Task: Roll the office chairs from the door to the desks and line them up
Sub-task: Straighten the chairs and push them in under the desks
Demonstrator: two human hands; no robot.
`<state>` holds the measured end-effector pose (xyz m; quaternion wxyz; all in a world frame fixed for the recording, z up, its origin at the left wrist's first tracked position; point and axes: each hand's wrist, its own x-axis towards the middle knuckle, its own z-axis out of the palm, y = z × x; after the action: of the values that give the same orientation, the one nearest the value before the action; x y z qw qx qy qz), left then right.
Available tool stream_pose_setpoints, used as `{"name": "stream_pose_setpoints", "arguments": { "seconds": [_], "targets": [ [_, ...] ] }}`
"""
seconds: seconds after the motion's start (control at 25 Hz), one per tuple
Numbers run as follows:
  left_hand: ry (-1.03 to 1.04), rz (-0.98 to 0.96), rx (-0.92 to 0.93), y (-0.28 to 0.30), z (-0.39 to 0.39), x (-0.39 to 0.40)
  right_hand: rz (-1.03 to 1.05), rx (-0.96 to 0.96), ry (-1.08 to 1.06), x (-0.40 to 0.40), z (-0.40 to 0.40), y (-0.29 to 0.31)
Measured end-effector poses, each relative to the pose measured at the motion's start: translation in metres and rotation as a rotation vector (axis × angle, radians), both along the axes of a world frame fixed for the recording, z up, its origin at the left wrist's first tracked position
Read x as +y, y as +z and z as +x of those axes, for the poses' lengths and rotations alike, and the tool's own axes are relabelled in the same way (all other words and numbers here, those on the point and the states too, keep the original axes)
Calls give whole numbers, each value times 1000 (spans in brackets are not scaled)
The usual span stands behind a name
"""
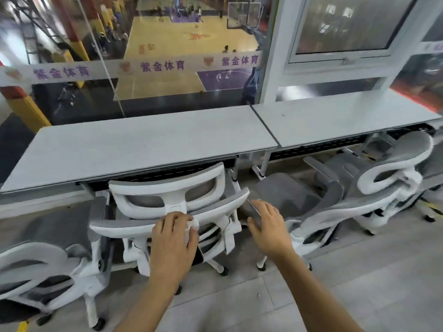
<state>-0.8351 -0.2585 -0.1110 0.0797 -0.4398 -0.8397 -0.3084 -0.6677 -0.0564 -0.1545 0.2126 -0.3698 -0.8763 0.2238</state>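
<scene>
Chairs with white plastic frames and grey mesh stand in a row along two pale grey desks. The middle chair (172, 207) faces the left desk (143, 144), its white headrest loop tucked just under the desk edge and its curved backrest rim running across in front of the person. The left hand (173, 238) rests on the centre of that backrest, fingers curled over the white joint where headrest meets back. The right hand (269, 227) hangs just beside the chair's right edge with fingers loosely spread and slightly bent; whether it touches the grey armrest pad under it cannot be told.

A second chair (40, 267) stands at the lower left, turned partly sideways, its castors on the floor. A third chair (374, 188) sits at the right, angled toward the right desk (347, 121), its grey seat showing between it and the middle chair.

The two desks touch end to end, with black perforated trays under their front edges. The floor (359, 271) is grey tile. Behind the desks a glass wall (167, 44) carries a white band with purple characters, and beyond it lies a basketball court with yellow boards. A white-framed window (340, 56) stands at the upper right.
</scene>
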Motion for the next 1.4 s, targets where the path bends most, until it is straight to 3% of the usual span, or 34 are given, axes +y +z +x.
{"name": "stream_pose_setpoints", "arguments": {
  "seconds": [0.24,0.56,0.76,0.92,1.04,1.24,1.4],
  "targets": [
    [-284,-130,-68,-5,144,127,-37,13,-216,91,172,-3],
    [-442,-250,-101,-24,321,266,-24,-52,-369,227,347,4],
    [-329,-248,-84,-36,357,360,15,28,-336,333,363,17],
    [-104,-316,-86,-61,370,426,71,-75,-282,430,352,20],
    [63,-226,-73,-67,377,448,98,-197,-177,483,342,17],
    [90,-158,-22,-80,377,461,57,-156,92,520,344,10],
    [140,-113,-11,-84,368,476,-20,-12,-50,524,349,-1]
  ]
}}
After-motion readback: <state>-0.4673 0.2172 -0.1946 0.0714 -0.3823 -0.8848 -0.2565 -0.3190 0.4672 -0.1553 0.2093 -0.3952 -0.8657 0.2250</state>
